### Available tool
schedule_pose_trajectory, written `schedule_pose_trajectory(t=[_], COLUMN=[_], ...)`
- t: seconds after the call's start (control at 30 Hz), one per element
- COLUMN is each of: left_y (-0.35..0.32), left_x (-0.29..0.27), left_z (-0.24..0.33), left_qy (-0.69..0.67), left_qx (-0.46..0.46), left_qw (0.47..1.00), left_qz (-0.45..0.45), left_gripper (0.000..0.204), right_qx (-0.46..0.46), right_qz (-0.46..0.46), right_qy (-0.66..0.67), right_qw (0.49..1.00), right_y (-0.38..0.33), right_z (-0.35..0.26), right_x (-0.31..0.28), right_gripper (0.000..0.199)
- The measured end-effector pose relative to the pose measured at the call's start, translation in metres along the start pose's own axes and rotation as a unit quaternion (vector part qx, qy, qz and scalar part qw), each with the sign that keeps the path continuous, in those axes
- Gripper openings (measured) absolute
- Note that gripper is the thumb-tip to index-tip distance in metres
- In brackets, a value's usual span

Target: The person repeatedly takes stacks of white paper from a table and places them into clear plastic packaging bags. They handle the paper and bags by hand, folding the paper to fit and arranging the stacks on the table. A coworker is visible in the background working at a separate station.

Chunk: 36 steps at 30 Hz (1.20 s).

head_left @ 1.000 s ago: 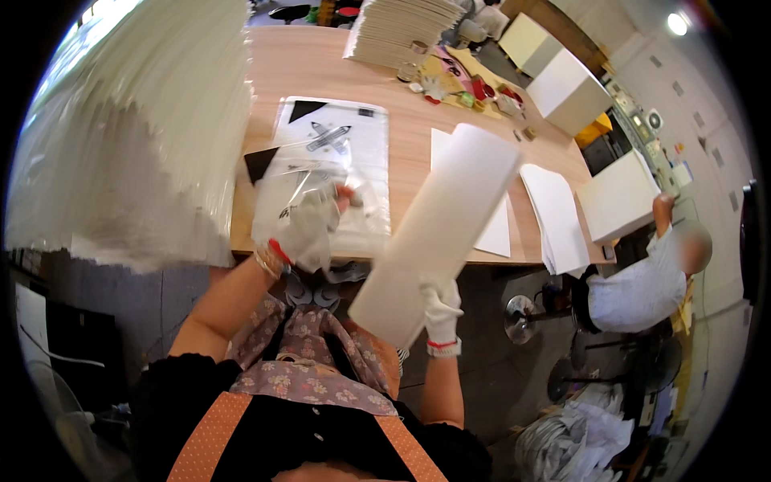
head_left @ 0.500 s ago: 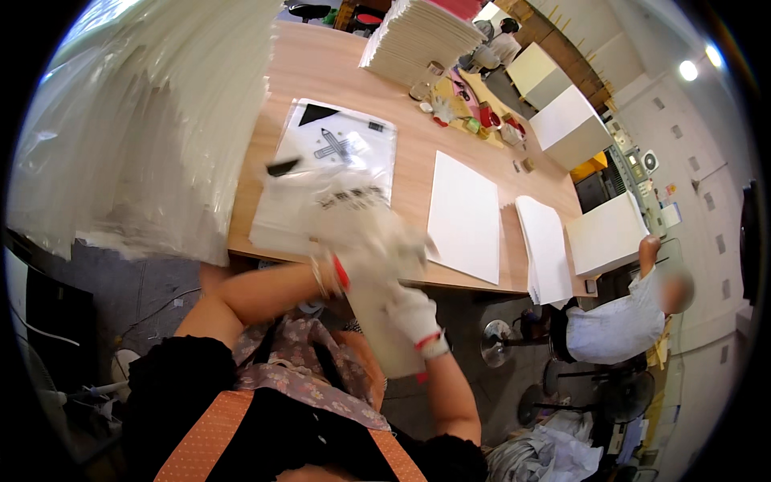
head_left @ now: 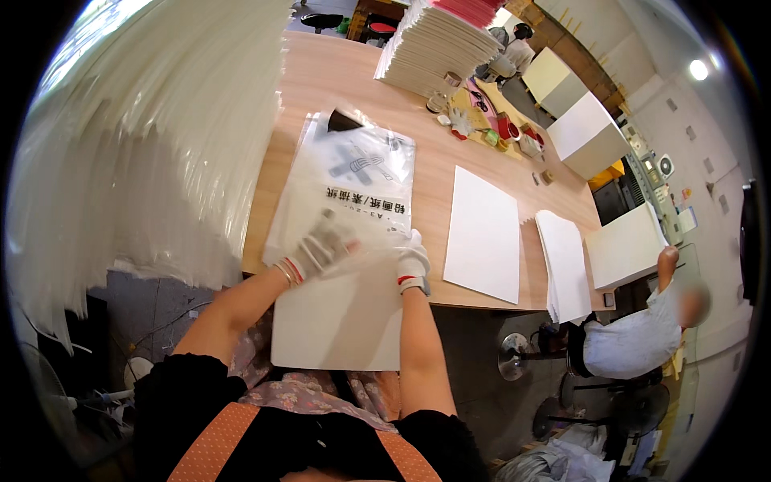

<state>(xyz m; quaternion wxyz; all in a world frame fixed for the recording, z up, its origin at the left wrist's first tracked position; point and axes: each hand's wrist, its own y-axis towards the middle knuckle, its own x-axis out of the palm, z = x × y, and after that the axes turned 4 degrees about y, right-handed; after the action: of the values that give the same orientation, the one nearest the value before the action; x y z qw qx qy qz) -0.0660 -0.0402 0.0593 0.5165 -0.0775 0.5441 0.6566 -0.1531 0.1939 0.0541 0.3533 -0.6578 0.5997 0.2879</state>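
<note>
Head view. Change from a second ago: the white sheet stack, then raised on edge in the right hand above the table edge, now lies flat and low, its far end entering the mouth of the clear plastic bag (head_left: 353, 189), its near end overhanging the wooden table (head_left: 321, 88) toward the lap. The bagging appears under way, the sheets only partly inside.

Item: white sheet stack (head_left: 341, 321). Plain, rectangular, edges squared, no visible creases; upper part veiled by glossy film.

Item: clear plastic bag. Flat on the table, printed with dark marks and a black corner showing through; wrinkled at the near opening.

Left hand (head_left: 320, 249): gloved, fingers spread and flattened on the film over the stack, pressing rather than pinching; slightly blurred.

Right hand (head_left: 413, 259): gloved, fingers curled at the bag's right edge; whether they pinch film or sheets cannot be told.

Nearby: a loose white sheet (head_left: 484, 233), a further paper pile (head_left: 564, 261), a tall stack (head_left: 438, 44), small clutter beyond. A seated person (head_left: 642, 333) at right.
</note>
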Motion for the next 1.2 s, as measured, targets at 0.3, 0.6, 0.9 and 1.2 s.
schedule_pose_trajectory(t=[0.3, 0.6, 0.9, 1.2], left_y=[-0.063, -0.160, -0.238, -0.178], left_x=[-0.048, -0.124, -0.146, -0.128], left_z=[-0.005, 0.114, 0.130, 0.140], left_qy=[-0.398, -0.529, -0.243, -0.334], left_qx=[-0.445, -0.553, -0.396, -0.353], left_qw=[0.802, 0.643, 0.864, 0.872], left_qz=[0.016, 0.028, -0.192, -0.057], left_gripper=[0.022, 0.037, 0.040, 0.019], right_qx=[-0.005, -0.154, -0.261, -0.151], right_qz=[-0.155, -0.150, -0.131, -0.099], right_qy=[-0.102, -0.029, -0.006, 0.074], right_qw=[0.983, 0.976, 0.956, 0.981], right_y=[-0.079, -0.231, -0.331, -0.283], right_z=[0.020, 0.061, 0.079, 0.109], right_x=[-0.035, -0.036, -0.033, -0.084], right_gripper=[0.073, 0.060, 0.051, 0.035])
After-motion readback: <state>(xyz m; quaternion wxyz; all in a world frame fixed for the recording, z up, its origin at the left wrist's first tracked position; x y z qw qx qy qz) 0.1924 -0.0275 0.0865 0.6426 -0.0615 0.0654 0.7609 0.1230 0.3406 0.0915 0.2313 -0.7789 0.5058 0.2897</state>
